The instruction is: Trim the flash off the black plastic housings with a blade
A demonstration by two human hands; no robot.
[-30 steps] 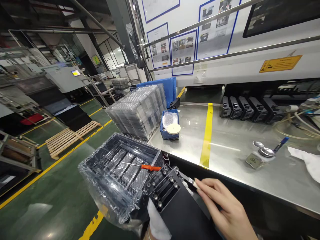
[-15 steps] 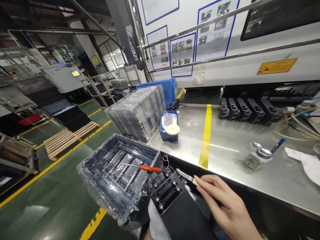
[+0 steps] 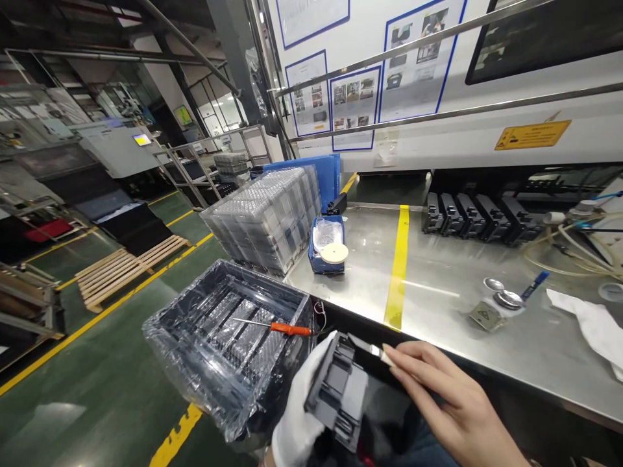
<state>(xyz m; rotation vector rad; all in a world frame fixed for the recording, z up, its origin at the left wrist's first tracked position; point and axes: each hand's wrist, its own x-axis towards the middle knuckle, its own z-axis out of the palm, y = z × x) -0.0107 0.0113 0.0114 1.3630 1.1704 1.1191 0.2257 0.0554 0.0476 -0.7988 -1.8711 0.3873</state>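
Observation:
My left hand (image 3: 298,415), in a white glove, grips a black plastic part (image 3: 341,395) at the bottom centre; the part is turned so one open end faces up and left. My bare right hand (image 3: 448,408) pinches a small metal blade tool (image 3: 366,347), whose tip rests at the part's upper edge. Just left of the part stands a black crate lined with clear plastic (image 3: 195,324). An orange-handled screwdriver (image 3: 277,327) lies across the trays inside it.
A steel workbench (image 3: 438,285) with a yellow stripe (image 3: 398,266) runs to the right. On it are stacked clear trays (image 3: 267,217), a blue bin with a tape roll (image 3: 327,243), a row of black parts (image 3: 477,217), metal lids (image 3: 506,298) and a white cloth (image 3: 588,324). Green floor lies left.
My left hand has rotated the black part: its studded face showed earlier, now an open end faces up. The right hand with the blade stayed at the part's edge.

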